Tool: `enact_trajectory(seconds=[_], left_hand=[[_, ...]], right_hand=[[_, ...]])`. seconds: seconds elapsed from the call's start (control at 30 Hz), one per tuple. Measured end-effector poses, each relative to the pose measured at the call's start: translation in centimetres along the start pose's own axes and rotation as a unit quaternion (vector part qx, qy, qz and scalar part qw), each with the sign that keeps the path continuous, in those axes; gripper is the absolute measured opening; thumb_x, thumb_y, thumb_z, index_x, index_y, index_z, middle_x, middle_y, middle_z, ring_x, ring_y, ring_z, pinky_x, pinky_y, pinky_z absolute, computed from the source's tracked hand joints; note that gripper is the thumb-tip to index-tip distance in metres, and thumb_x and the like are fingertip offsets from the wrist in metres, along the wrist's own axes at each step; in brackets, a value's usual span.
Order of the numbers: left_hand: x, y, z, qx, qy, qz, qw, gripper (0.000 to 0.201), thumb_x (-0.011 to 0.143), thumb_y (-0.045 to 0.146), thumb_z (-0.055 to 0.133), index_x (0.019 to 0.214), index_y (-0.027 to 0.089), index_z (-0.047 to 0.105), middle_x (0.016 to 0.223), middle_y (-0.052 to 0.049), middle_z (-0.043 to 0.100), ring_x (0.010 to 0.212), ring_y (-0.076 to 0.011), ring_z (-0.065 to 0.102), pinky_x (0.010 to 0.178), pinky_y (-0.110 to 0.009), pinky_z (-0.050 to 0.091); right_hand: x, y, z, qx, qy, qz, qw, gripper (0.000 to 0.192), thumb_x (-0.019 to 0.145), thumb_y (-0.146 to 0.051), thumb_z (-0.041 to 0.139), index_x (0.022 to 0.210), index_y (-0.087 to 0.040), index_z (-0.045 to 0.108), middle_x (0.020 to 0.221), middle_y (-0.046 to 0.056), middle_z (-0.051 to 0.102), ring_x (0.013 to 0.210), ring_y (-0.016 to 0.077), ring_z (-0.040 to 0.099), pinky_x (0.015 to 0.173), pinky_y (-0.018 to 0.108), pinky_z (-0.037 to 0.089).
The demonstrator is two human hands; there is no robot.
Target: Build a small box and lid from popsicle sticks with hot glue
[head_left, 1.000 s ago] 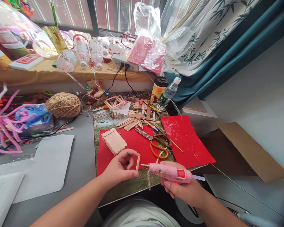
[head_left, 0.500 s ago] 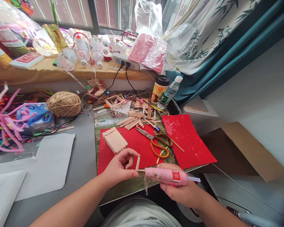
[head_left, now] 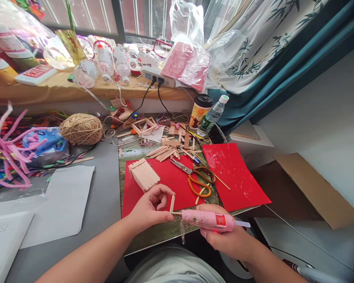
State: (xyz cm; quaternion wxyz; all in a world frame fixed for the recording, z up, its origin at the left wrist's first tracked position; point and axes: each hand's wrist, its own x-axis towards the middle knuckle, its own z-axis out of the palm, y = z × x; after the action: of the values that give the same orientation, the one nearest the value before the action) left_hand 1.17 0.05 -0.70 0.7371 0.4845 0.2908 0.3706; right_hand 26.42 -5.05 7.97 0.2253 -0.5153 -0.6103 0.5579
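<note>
Between the thumb and forefinger of my left hand [head_left: 153,206], a short piece of wooden craft stick [head_left: 172,203] is pinched near the table's front edge. My right hand [head_left: 227,236] grips a pink hot glue gun [head_left: 205,219] with a pale glue stick coming out of its back. The gun's nozzle meets the lower end of the stick piece, and wisps of dried glue hang under it. Just beyond my left hand, a small box shape built of craft sticks [head_left: 144,175] rests on a red sheet [head_left: 177,188].
Scissors [head_left: 199,179] with orange-brown handles lie on the red sheet. Loose craft sticks [head_left: 168,149] are heaped behind. A cup [head_left: 199,112] and water bottle [head_left: 214,114] stand at the back. Another red sheet [head_left: 236,177] lies right; a twine ball [head_left: 81,129] sits left.
The view has shifted very slightly. Both hands, the stick piece and the glue gun keep the same places relative to each other.
</note>
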Motion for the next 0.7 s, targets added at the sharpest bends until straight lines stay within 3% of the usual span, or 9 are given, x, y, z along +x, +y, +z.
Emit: enact_trajectory(seconds=[0.5,0.7], left_hand=[[0.17,0.36,0.32,-0.002,0.021,0.002,1.000,0.057,0.065,0.033,0.096,0.109,0.018,0.063,0.064,0.011,0.035,0.056,-0.0062,0.026,0.055,-0.021,0.024],[0.27,0.41,0.28,0.009,0.035,-0.004,0.999,0.056,0.064,0.034,0.096,0.106,0.018,0.062,0.063,0.011,0.034,0.056,-0.0061,0.027,0.056,-0.020,0.025]], right_hand=[[-0.11,0.19,0.13,0.023,0.015,0.034,0.999,0.010,0.074,-0.019,0.069,0.084,-0.020,0.067,0.066,-0.003,0.052,0.056,0.0116,0.045,0.050,0.022,0.035],[-0.06,0.36,0.19,0.014,0.014,0.038,0.999,0.014,0.071,-0.012,0.061,0.071,-0.022,0.051,0.058,-0.005,0.047,0.052,0.0105,0.044,0.049,0.023,0.032]])
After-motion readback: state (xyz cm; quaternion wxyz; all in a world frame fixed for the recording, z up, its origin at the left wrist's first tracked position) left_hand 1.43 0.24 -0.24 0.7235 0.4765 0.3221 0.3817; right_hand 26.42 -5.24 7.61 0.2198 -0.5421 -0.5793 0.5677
